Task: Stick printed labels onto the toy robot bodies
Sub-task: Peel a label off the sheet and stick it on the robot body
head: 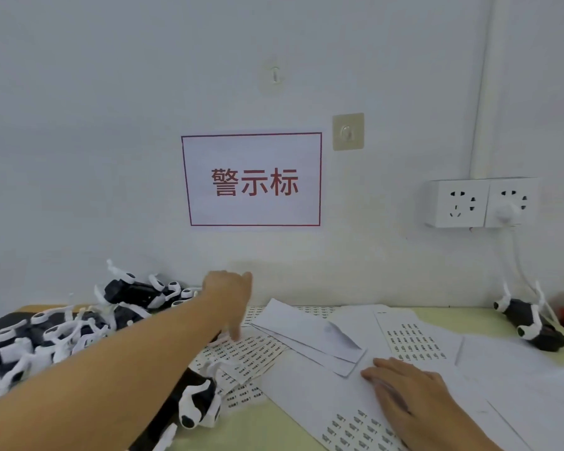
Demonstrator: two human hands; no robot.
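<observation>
Several label sheets (241, 353) are spread over the middle of a pale yellow-green table (469, 315), overlapped by plain white paper sheets (306, 330); more printed sheets are seen at centre right (414, 343) and at the near edge (355, 431). Many black-and-white toy robot bodies (56, 333) are heaped at the left end of the table, against the wall. One body (199, 405) is seen lying just below the left forearm, beside the nearest label sheet. Another body (528, 320) is set well apart at the far right.

Left hand (228, 297): stretched forward over the label sheets, one finger (235, 333) pointed down onto a sheet; whether the other fingers are curled cannot be told. Right hand (414, 395): laid flat on the white paper, fingers straight and together, nothing gripped.

Wall: plain white, met directly by the table. A red-bordered sign (251, 179) with red characters is fixed at centre. Two adhesive hooks are noted above it, one clear (274, 76), one beige (348, 131). A double socket (482, 201) is mounted at right, with a white plug (505, 211) and cord (518, 258) running down.
</observation>
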